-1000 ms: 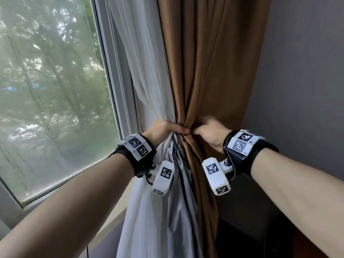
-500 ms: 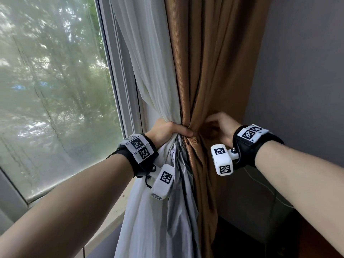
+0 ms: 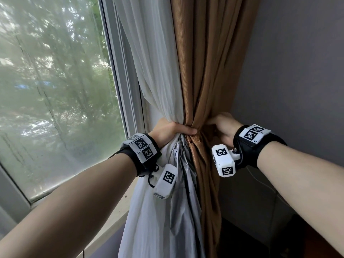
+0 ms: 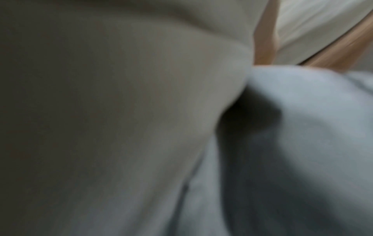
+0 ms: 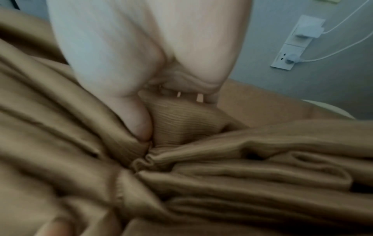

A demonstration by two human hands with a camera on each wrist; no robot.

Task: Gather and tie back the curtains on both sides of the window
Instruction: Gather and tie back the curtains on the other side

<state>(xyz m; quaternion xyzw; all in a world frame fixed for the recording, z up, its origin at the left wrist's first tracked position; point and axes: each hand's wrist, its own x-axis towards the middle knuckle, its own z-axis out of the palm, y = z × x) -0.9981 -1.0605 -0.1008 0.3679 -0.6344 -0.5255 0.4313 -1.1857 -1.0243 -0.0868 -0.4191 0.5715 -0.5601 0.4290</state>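
A white sheer curtain [image 3: 154, 71] and a brown ribbed curtain [image 3: 208, 67] hang bunched together at the window's right side. My left hand [image 3: 173, 130] grips the gathered bundle at its waist, thumb across the front. My right hand [image 3: 221, 125] holds the brown curtain's right side at the same height, thumb and fingers pinching a fold of the brown curtain [image 5: 181, 121]. The left wrist view shows only blurred white curtain [image 4: 121, 95] close up. No tie-back is visible.
The window pane [image 3: 55, 90] and its white frame [image 3: 121, 71] stand to the left, with a sill [image 3: 111, 218] below. A grey wall [image 3: 297, 71] lies right. The right wrist view shows wall sockets [image 5: 296, 43] with plugged white cables.
My right hand has moved from the front of the bundle, beside the left thumb, round to the brown curtain's right side and slightly upward. The left hand has kept its grip.
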